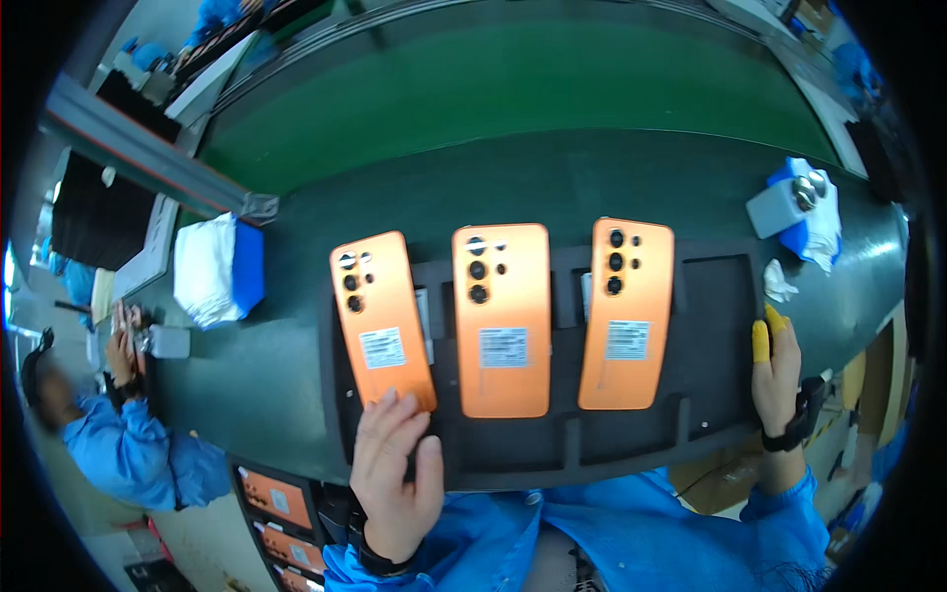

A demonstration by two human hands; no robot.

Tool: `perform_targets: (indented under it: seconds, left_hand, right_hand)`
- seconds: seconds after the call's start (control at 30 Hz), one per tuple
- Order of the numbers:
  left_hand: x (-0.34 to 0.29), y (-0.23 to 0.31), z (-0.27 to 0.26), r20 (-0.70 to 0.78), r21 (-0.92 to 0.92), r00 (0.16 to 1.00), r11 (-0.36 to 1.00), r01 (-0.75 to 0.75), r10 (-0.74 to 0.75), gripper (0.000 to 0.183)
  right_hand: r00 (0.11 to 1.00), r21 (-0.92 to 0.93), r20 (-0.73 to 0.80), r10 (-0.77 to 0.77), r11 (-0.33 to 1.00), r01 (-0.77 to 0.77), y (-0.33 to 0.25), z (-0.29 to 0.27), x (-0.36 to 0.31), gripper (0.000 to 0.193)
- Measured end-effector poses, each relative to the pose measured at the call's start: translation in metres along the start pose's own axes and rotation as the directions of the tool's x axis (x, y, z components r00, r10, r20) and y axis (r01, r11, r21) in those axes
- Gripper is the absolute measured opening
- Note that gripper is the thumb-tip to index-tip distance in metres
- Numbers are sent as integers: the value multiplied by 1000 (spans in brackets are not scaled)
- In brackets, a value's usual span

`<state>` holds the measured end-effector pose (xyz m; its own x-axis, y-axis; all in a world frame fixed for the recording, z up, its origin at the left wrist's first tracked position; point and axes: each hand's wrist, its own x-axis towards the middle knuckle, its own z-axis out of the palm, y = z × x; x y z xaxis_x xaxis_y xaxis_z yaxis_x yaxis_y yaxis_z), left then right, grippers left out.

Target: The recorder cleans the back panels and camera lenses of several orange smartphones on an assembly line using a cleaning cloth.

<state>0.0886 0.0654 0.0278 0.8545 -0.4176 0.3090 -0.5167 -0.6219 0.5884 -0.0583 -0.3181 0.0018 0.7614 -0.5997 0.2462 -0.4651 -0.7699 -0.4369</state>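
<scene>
Three orange smartphones lie backs up across a black compartmented tray, each with a white label and dark camera rings. The left smartphone is tilted. Beside it are the middle smartphone and the right smartphone, which leans slightly. My left hand rests its outstretched fingertips on the lower end of the left smartphone, thumb apart. At the tray's right edge is my right hand, with fingers extended and yellow covers on two fingertips. Nothing shows in its grasp, and its thumb is hidden.
A blue box with white wipes stands at the left. A white dispenser stands at the back right, near a crumpled tissue. More orange phones sit in trays below the table. Another person works at the left.
</scene>
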Motion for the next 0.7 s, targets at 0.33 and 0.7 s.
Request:
perform_targets:
  seconds: [0.33, 0.7]
  left_hand:
    - [2, 20, 24, 257, 81, 955, 982, -171, 146, 37]
    - [6, 18, 33, 277, 15, 956, 994, -110, 101, 42]
  right_hand:
    - [978, -292, -44, -206, 938, 185, 21, -10, 57, 31]
    - [901, -67, -157, -404, 915, 398, -82, -9, 75, 29]
